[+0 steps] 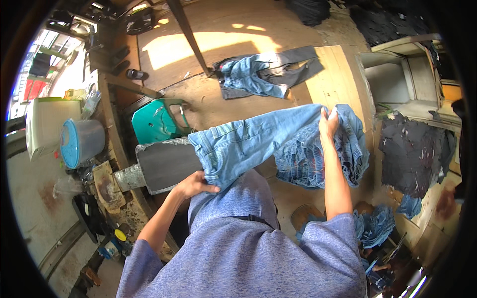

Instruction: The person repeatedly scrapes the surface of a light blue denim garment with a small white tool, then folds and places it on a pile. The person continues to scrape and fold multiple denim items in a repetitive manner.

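A pair of light blue jeans [253, 134] is stretched between my two hands above my lap. My left hand [195, 186] grips it near the waistband, thumb lying on the cloth. Up at the far right end, my right hand [328, 124] is closed around a leg of the jeans. Under and beside my right forearm hangs a thick bundle of blue denim [303, 159] with frayed edges. A dark padded board [166, 166] with a taped, narrow end lies just left of the waistband, partly covered by the jeans.
Blue and dark jeans [253, 74] lie on the wooden floor ahead. A green plastic stool [155, 120] stands left, past a wooden post. A blue-lidded tub [79, 141] is at far left. Black cloth [415, 154] is piled at right, and denim pieces [372, 226] lie below it.
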Tool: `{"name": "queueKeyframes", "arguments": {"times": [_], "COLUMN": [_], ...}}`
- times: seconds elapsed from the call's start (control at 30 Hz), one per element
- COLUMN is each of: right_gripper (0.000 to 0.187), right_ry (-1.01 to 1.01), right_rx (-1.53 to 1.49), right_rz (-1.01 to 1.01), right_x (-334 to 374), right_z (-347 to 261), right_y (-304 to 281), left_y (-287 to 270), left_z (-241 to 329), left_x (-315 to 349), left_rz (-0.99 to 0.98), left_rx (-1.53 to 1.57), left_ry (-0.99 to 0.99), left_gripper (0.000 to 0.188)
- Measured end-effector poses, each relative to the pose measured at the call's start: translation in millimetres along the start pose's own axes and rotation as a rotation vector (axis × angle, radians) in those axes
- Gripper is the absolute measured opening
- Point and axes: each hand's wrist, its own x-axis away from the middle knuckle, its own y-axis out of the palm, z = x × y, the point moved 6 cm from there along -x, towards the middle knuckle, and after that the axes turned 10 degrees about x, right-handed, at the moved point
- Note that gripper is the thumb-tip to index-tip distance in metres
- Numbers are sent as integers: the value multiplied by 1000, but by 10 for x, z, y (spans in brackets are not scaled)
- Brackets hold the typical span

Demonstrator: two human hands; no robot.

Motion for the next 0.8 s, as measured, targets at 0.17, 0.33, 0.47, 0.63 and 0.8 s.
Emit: {"name": "queueKeyframes", "arguments": {"times": [0.17, 0.33, 0.47, 0.63, 0.8], "right_gripper": [51, 31, 39, 32, 27], "right_ry": [31, -345, -477, -516, -106], "right_rx": [85, -325, -350, -586, -1220], "right_rz": [45, -213, -486, -914, -1581], "right_x": [-250, 1208, 2428, 3173, 3566], "right_z": [-450, -1351, -1897, -2404, -2860], "right_y": [-443, -721, -784, -615, -388], "left_y": [541, 684, 197, -707, -1231], "left_z": [458, 800, 619, 223, -58], "left_x": [-1128, -1552, -1142, -143, 637], "left_rz": [145, 148, 377, 646, 426], "left_rx": [445, 1010, 899, 762, 860], "left_ry": [83, 342, 379, 344, 421], "left_gripper": [35, 32, 43, 44, 47]}}
